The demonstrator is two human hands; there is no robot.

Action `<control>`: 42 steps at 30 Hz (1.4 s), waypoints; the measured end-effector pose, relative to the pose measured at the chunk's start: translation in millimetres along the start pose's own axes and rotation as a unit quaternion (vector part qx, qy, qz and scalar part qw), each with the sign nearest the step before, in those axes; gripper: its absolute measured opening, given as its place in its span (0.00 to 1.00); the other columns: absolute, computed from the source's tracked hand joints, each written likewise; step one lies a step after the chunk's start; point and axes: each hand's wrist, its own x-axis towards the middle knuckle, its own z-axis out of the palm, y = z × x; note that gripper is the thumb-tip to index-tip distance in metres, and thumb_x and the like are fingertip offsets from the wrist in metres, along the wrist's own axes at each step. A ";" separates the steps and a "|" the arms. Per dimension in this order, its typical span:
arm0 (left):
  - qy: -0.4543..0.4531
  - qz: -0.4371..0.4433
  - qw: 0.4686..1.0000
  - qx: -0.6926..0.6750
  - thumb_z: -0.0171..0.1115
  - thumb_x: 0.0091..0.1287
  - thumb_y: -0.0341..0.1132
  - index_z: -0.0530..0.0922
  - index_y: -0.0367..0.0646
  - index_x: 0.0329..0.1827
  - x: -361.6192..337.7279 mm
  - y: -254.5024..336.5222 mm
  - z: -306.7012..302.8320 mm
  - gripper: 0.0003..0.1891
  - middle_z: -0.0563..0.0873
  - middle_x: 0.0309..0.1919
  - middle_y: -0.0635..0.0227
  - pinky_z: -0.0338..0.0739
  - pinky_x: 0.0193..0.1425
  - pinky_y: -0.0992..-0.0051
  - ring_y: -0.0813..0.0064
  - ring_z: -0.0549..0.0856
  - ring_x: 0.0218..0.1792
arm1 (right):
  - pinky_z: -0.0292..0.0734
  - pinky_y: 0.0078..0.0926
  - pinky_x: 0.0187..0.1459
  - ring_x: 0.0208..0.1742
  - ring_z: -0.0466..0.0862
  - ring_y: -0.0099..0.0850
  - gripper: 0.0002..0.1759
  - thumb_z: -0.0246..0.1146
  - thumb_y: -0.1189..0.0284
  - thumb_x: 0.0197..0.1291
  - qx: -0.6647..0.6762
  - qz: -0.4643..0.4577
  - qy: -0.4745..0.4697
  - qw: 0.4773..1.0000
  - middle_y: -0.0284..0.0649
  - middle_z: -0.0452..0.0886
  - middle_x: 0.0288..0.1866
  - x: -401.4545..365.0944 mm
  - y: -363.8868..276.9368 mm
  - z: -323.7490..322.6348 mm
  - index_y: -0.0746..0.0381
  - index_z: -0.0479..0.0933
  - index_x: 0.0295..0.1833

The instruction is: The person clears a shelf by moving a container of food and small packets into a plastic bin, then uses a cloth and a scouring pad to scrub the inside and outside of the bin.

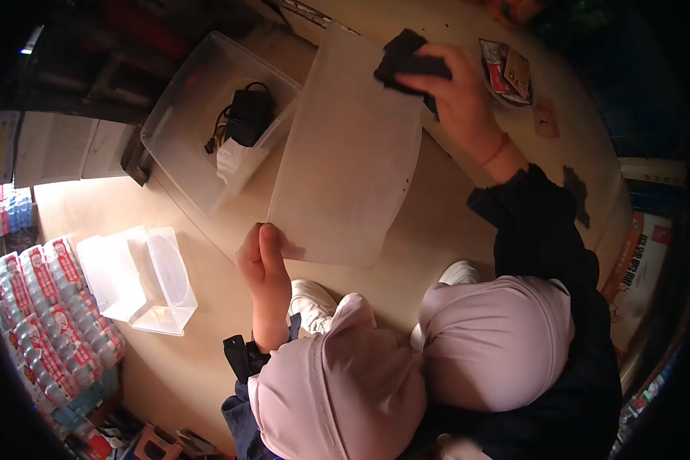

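A translucent plastic sheet [353, 146] is held up in front of me, tilted over the floor. My left hand [262, 257] is closed on its lower left corner, the thumb on top. In my right hand [464, 96] is a bunched black cloth [402, 63], which rests against the sheet's upper right edge. Behind the sheet's left side stands a clear plastic bin [178, 153]. Inside it lie a black adapter with a cable [251, 115] and a crumpled white piece [234, 159].
A smaller clear plastic container [178, 268] lies on the floor at left, beside stacked shrink-wrapped bottles [57, 322]. At upper right is a dish of papers [507, 73] with a reddish card [545, 116] near it. A printed carton [642, 264] stands at the right edge.
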 end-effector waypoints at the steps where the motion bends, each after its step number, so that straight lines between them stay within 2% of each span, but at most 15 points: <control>1: 0.003 0.006 1.000 0.009 0.47 0.78 0.38 0.69 0.37 0.25 1.3 0.2 -0.1 0.21 0.73 0.19 0.72 0.67 0.28 0.79 0.82 0.74 0.22 | 0.68 0.37 0.53 0.52 0.76 0.38 0.13 0.65 0.71 0.49 0.004 0.014 0.013 1.000 0.33 0.78 0.52 2.7 3.5 0.4 0.48 0.87 0.41; 4: 0.005 -0.006 1.000 0.003 0.48 0.78 0.38 0.70 0.36 0.25 3.3 -2.9 1.5 0.20 0.74 0.19 0.72 0.67 0.28 0.79 0.82 0.74 0.21 | 0.70 0.35 0.55 0.52 0.74 0.38 0.16 0.68 0.72 0.47 0.017 0.051 -0.058 0.997 0.33 0.77 0.53 -17.5 -38.7 -5.9 0.48 0.87 0.44; 6: 0.008 -0.027 1.000 -0.014 0.48 0.78 0.38 0.70 0.36 0.25 4.5 -3.4 2.0 0.20 0.74 0.19 0.72 0.67 0.27 0.79 0.82 0.74 0.21 | 0.70 0.36 0.54 0.51 0.73 0.37 0.18 0.71 0.70 0.43 0.098 -0.092 -0.071 0.988 0.31 0.77 0.53 -40.1 -72.7 -16.9 0.44 0.87 0.44; 11: -0.006 -0.013 1.000 -0.015 0.48 0.78 0.38 0.70 0.36 0.24 2.6 1.8 2.5 0.21 0.76 0.18 0.71 0.68 0.27 0.80 0.81 0.77 0.21 | 0.71 0.37 0.54 0.52 0.73 0.38 0.18 0.69 0.72 0.45 0.164 -0.153 -0.128 0.966 0.32 0.77 0.55 -38.5 -64.6 -25.3 0.45 0.88 0.45; 15: -0.005 -0.007 1.000 -0.011 0.49 0.78 0.37 0.71 0.36 0.25 0.8 -2.6 3.3 0.20 0.76 0.17 0.70 0.69 0.26 0.79 0.80 0.78 0.20 | 0.70 0.35 0.52 0.52 0.76 0.39 0.16 0.65 0.75 0.46 0.052 0.016 -0.013 0.998 0.37 0.77 0.52 -15.7 -5.7 -14.8 0.50 0.88 0.42; 19: 0.005 0.008 1.000 0.000 0.49 0.77 0.36 0.71 0.36 0.25 3.4 -1.4 5.7 0.19 0.76 0.17 0.70 0.68 0.25 0.79 0.80 0.78 0.19 | 0.70 0.34 0.55 0.51 0.76 0.39 0.16 0.71 0.73 0.48 0.101 0.059 -0.071 0.991 0.37 0.77 0.52 -30.5 -44.5 -17.4 0.55 0.85 0.46; 23: -0.006 0.010 1.000 0.022 0.48 0.77 0.35 0.71 0.36 0.25 2.0 2.2 3.7 0.19 0.77 0.18 0.70 0.68 0.26 0.80 0.80 0.77 0.20 | 0.71 0.36 0.51 0.48 0.76 0.38 0.17 0.74 0.70 0.44 0.210 -0.030 -0.075 0.974 0.35 0.76 0.53 -58.8 -86.8 -24.4 0.53 0.85 0.44; 24: -0.007 0.009 1.000 0.021 0.48 0.77 0.35 0.71 0.36 0.25 1.3 0.7 3.1 0.19 0.77 0.18 0.70 0.68 0.26 0.80 0.80 0.77 0.20 | 0.70 0.36 0.51 0.49 0.76 0.38 0.16 0.72 0.71 0.42 0.176 -0.136 -0.112 0.968 0.37 0.76 0.55 -48.1 -72.5 -31.6 0.52 0.86 0.41; 25: 0.002 -0.009 1.000 0.011 0.47 0.77 0.35 0.71 0.36 0.26 0.7 -1.5 2.6 0.19 0.77 0.18 0.70 0.68 0.26 0.80 0.80 0.77 0.20 | 0.70 0.36 0.51 0.49 0.76 0.38 0.16 0.72 0.71 0.42 0.172 -0.134 -0.115 0.969 0.37 0.76 0.55 -45.6 -61.0 -29.5 0.52 0.86 0.41; 27: 0.001 -0.024 1.000 -0.014 0.47 0.78 0.35 0.71 0.37 0.26 -0.7 -3.7 3.6 0.19 0.77 0.19 0.70 0.68 0.27 0.80 0.80 0.77 0.21 | 0.71 0.36 0.53 0.51 0.76 0.41 0.16 0.66 0.76 0.41 0.102 0.029 -0.065 0.992 0.38 0.77 0.56 -44.8 -39.4 -35.6 0.52 0.87 0.39; 33: 0.004 -0.034 0.999 -0.005 0.45 0.79 0.39 0.71 0.38 0.25 -2.4 1.0 3.8 0.21 0.79 0.19 0.69 0.69 0.29 0.79 0.80 0.77 0.21 | 0.67 0.37 0.64 0.59 0.75 0.46 0.24 0.49 0.89 0.40 0.061 0.236 0.000 0.970 0.47 0.78 0.53 -94.4 -5.5 -131.1 0.62 0.85 0.39; 35: -0.009 -0.036 0.999 -0.006 0.44 0.79 0.41 0.71 0.38 0.24 -0.5 0.6 2.4 0.23 0.79 0.18 0.69 0.69 0.29 0.79 0.79 0.77 0.22 | 0.68 0.36 0.63 0.60 0.75 0.46 0.24 0.50 0.89 0.40 0.027 0.246 -0.004 0.969 0.45 0.77 0.56 -108.8 4.5 -151.5 0.62 0.84 0.40; 37: -0.014 -0.019 1.000 -0.004 0.43 0.79 0.43 0.71 0.38 0.23 0.8 3.1 1.5 0.25 0.79 0.18 0.68 0.70 0.31 0.79 0.79 0.78 0.23 | 0.68 0.37 0.63 0.61 0.74 0.45 0.24 0.50 0.90 0.39 -0.039 0.287 -0.122 0.949 0.42 0.77 0.59 -124.4 13.1 -162.0 0.62 0.83 0.41; 41: -0.062 -0.022 0.998 -0.007 0.43 0.78 0.46 0.77 0.35 0.44 6.3 6.8 -2.9 0.21 0.81 0.23 0.68 0.70 0.34 0.78 0.79 0.79 0.26 | 0.64 0.37 0.67 0.68 0.71 0.45 0.22 0.58 0.84 0.51 0.040 0.302 -0.231 0.924 0.42 0.74 0.66 -148.1 12.5 -167.3 0.59 0.78 0.54; 42: -0.089 -0.029 0.995 -0.019 0.44 0.77 0.44 0.73 0.33 0.58 7.5 8.7 -6.5 0.22 0.83 0.28 0.66 0.73 0.38 0.78 0.77 0.81 0.30 | 0.61 0.36 0.70 0.71 0.70 0.42 0.23 0.62 0.78 0.56 0.116 0.331 -0.193 0.916 0.44 0.72 0.69 -152.6 13.2 -178.9 0.59 0.76 0.59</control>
